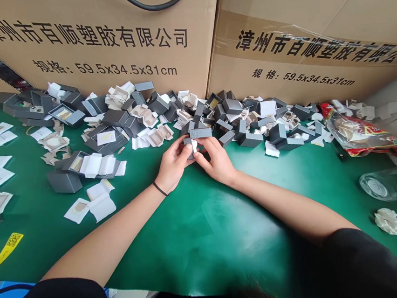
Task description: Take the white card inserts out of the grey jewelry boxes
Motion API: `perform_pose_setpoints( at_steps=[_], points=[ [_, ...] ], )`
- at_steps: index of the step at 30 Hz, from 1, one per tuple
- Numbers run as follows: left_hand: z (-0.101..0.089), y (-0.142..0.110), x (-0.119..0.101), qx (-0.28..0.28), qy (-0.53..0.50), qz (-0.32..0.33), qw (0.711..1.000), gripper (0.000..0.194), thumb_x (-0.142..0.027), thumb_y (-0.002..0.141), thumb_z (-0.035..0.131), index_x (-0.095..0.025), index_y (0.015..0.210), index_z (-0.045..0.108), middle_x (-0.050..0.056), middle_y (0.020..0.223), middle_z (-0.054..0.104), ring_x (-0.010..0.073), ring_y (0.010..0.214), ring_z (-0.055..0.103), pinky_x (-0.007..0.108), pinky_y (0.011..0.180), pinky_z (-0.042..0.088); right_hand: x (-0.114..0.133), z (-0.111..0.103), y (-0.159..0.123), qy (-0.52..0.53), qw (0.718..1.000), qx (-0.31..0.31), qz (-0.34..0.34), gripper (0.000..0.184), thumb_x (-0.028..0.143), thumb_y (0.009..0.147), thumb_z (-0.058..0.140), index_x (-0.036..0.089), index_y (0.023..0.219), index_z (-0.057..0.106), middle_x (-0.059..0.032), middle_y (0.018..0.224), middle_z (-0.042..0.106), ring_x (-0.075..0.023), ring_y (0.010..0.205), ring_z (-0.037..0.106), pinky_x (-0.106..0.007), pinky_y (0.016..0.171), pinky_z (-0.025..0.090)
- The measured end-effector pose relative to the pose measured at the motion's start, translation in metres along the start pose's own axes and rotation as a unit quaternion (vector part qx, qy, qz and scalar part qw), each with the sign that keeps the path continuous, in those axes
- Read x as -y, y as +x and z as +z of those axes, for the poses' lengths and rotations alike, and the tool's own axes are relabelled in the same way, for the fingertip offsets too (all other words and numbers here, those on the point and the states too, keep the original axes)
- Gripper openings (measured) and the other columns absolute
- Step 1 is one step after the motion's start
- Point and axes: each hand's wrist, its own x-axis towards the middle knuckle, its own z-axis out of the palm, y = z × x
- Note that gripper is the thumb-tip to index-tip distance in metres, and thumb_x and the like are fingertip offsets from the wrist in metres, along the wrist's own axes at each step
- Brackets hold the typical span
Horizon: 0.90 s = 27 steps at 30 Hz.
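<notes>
The left hand (174,165) and right hand (218,162) together grip a grey box (200,133) over the desk (205,218), in front of heaped boxes (157,104), some open. The held one seems open, white material (194,145) showing, so likely unfinished; how many others are done is unclear.

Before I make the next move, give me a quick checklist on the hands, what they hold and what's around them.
1. Left hand on the grey box: ok, fingers touch it.
2. Right hand on the same box: ok, thumb and fingers at it.
3. Box closed: not ok, something white shows between its grey parts.
4. Box contents identified: cannot tell, the fingers cover too much.
5. Pile of boxes well away from the hands: not ok, it sits close beyond them.
6. Glass jar away from the hands: ok, far to the right.
</notes>
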Motion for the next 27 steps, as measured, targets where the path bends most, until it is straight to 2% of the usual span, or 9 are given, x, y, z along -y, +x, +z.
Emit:
perform_pose_setpoints(
  at_steps=[5, 11, 16, 23, 27],
  points=[
    [0.0006, 0.0005, -0.0014, 0.005, -0.017, -0.007, 1.0, 0.044, -0.037, 0.076, 0.064, -0.017, 0.114, 0.054, 0.009, 0.114, 0.06, 0.0228, 0.109, 0.056, 0.04, 0.089, 0.051, 0.0029, 0.0024, -0.0008, 0.038, 0.998, -0.036, 0.024, 0.029, 0.034, 0.087, 0.048, 0.022, 0.113, 0.049, -0.0074, 0.102, 0.056, -0.0191, 0.095, 0.053, -0.031, 0.075, 0.052],
    [0.0003, -0.0005, -0.0003, 0.011, -0.014, -0.004, 1.0, 0.043, -0.038, 0.077, 0.063, -0.018, 0.114, 0.054, 0.008, 0.115, 0.059, 0.0223, 0.11, 0.055, 0.04, 0.091, 0.05, 0.0061, -0.0014, 0.0015, 0.03, 0.999, -0.034, 0.001, 0.027, 0.032, 0.088, 0.046, 0.021, 0.113, 0.052, -0.0075, 0.106, 0.057, -0.0181, 0.095, 0.054, -0.034, 0.084, 0.049],
    [-0.0011, -0.0014, -0.0001, 0.017, -0.01, -0.003, 1.0, 0.048, -0.038, 0.077, 0.063, -0.018, 0.119, 0.052, 0.008, 0.115, 0.059, 0.0215, 0.109, 0.056, 0.038, 0.091, 0.05, 0.0075, -0.0054, 0.0032, 0.015, 1.0, -0.015, -0.015, 0.028, 0.031, 0.088, 0.043, 0.022, 0.114, 0.052, -0.0083, 0.11, 0.06, -0.0211, 0.103, 0.054, -0.038, 0.092, 0.044],
    [-0.0021, -0.0035, 0.0016, 0.037, 0.021, 0.006, 0.999, 0.054, -0.04, 0.077, 0.062, -0.02, 0.126, 0.049, 0.008, 0.122, 0.058, 0.0218, 0.112, 0.054, 0.036, 0.091, 0.051, 0.0068, -0.007, 0.003, 0.0, 1.0, -0.017, -0.019, 0.023, 0.031, 0.088, 0.043, 0.021, 0.103, 0.056, -0.0088, 0.102, 0.062, -0.0214, 0.098, 0.055, -0.037, 0.086, 0.046],
    [-0.0005, -0.0038, -0.0002, 0.046, 0.028, 0.0, 0.999, 0.052, -0.04, 0.078, 0.062, -0.019, 0.124, 0.051, 0.008, 0.124, 0.056, 0.0235, 0.114, 0.053, 0.037, 0.091, 0.051, 0.0075, -0.0048, 0.0021, 0.0, 0.999, -0.044, -0.001, 0.02, 0.033, 0.089, 0.043, 0.021, 0.099, 0.056, -0.0073, 0.098, 0.062, -0.0198, 0.094, 0.057, -0.034, 0.083, 0.047]
  ],
)
